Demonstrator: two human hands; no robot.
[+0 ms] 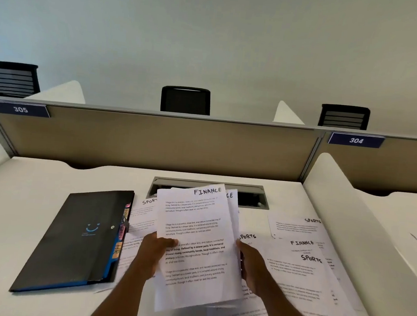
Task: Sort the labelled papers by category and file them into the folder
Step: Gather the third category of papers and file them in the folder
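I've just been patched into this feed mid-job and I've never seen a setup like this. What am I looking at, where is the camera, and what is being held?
There is no machine here: a person works with two bare hands. The one picture comes from a wide-angle camera on their head, looking forward and down, so the arms come in from the bottom edge. The left hand and the right hand both grip a small stack of sheets, held up above the white desk; the top sheet is marked FINANCE. To the left lies a black folder with coloured tabs at its right edge. Loose papers lie spread on the desk, mostly to the right: a SPORTS sheet, a FINANCE sheet and others. Behind stands a tan partition.
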